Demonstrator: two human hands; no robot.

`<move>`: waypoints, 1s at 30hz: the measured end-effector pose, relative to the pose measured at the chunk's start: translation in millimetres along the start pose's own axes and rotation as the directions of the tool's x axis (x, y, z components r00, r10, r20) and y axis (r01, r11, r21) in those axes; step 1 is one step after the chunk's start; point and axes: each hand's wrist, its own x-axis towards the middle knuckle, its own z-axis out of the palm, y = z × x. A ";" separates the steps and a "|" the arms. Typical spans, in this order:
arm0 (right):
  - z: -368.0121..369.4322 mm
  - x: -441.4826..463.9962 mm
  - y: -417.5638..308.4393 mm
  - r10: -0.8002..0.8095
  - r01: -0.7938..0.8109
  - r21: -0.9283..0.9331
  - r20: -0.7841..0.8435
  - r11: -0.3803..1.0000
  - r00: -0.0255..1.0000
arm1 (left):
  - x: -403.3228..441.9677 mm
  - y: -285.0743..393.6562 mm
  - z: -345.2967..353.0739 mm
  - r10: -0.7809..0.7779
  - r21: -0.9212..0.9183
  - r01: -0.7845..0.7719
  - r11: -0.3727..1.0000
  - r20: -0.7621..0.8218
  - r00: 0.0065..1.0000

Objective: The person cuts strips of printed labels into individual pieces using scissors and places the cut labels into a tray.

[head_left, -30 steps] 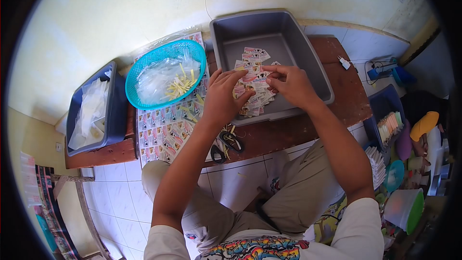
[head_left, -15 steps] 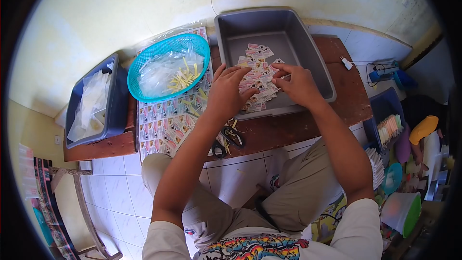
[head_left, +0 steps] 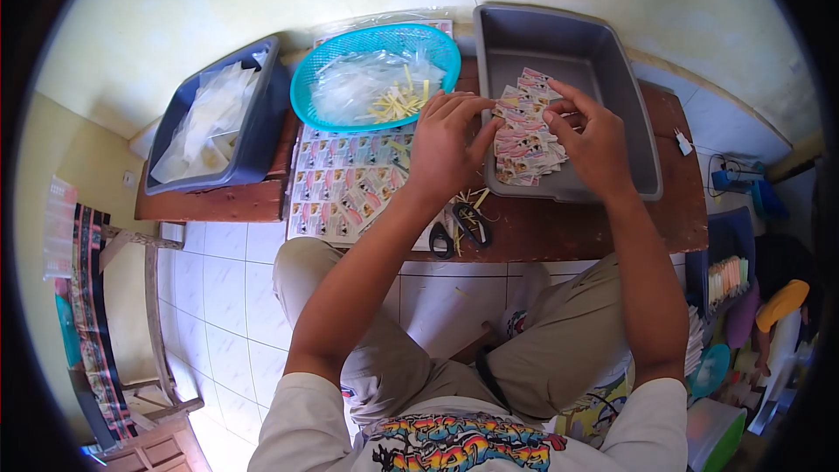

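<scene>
Small printed paper labels [head_left: 528, 150] lie in an overlapping heap inside a grey plastic tub [head_left: 612, 57], between my two hands. My left hand [head_left: 450, 142] is at the heap's left side, thumb and index finger drawn close together on the edge of a label. From the right, my right hand [head_left: 594, 142] reaches over the tub, its thumb and bent fingers pinched at the heap's upper right. What sits between those right fingertips is too small to make out. Uncut sheets of the same labels [head_left: 328, 162], with loose cut ones on top, lie left of my left forearm.
A turquoise basket [head_left: 301, 92] holds clear plastic bags and yellow strips. Black-handled scissors [head_left: 472, 225] lie at the bench's front edge. A dark blue tub [head_left: 273, 109] with plastic sheets stands left, a white charger [head_left: 682, 142] right. Another person's arm [head_left: 763, 351] shows far right.
The camera view has turned left, so the bench contents sit farther right in the picture. My left thumb and index finger have come closer together over the labels. The right hand stays by the heap.
</scene>
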 end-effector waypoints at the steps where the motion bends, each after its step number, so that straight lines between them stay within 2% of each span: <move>1: 3.9 0.2 -2.8 -0.006 0.006 0.005 0.003 1.000 1.000 | -0.5 -0.7 -7.5 0.000 0.008 0.000 1.000 -0.003 1.000; 4: 16.5 -0.8 -14.4 -0.068 0.067 0.043 0.003 0.997 0.998 | -6.7 -2.4 -30.4 0.037 0.055 -0.035 0.998 -0.037 0.999; 10: 44.7 -13.4 -46.3 -0.116 0.103 0.110 0.110 0.989 0.987 | -26.7 -4.2 -70.3 -0.025 0.110 0.030 0.993 -0.051 0.998; 12: 57.5 -18.9 -51.3 -0.219 0.206 0.109 0.127 0.973 0.968 | -35.3 -5.6 -81.7 -0.054 0.128 0.057 0.990 -0.027 0.998; 15: 75.3 -27.0 -59.5 -0.280 0.264 0.106 0.182 0.959 0.943 | -50.0 -7.5 -98.5 -0.078 0.187 0.081 0.979 -0.026 0.997; 17: 85.2 -34.2 -67.3 -0.269 0.253 0.099 0.222 0.962 0.937 | -64.8 -13.1 -109.1 -0.140 0.170 0.142 0.975 -0.024 0.990; 19: 100.2 -40.1 -67.1 -0.290 0.245 0.187 0.268 0.951 0.919 | -83.9 -22.3 -115.4 -0.202 0.149 0.203 0.968 -0.021 0.979; 22: 119.9 -45.1 -69.3 -0.294 0.257 0.155 0.309 0.954 0.905 | -109.6 -33.6 -124.1 -0.264 0.152 0.267 0.952 -0.039 0.964; 24: 137.7 -46.5 -65.5 -0.296 0.259 0.150 0.337 0.954 0.894 | -119.9 -36.9 -132.6 -0.336 0.128 0.333 0.934 0.009 0.942; 28: 170.0 -49.6 -60.5 -0.246 0.219 0.113 0.391 0.969 0.887 | -137.2 -49.3 -142.5 -0.382 0.200 0.362 0.910 0.073 0.921; 30: 187.2 -51.2 -53.2 -0.288 0.290 0.055 0.378 0.956 0.880 | -149.0 -60.2 -142.5 -0.346 0.218 0.317 0.923 0.113 0.931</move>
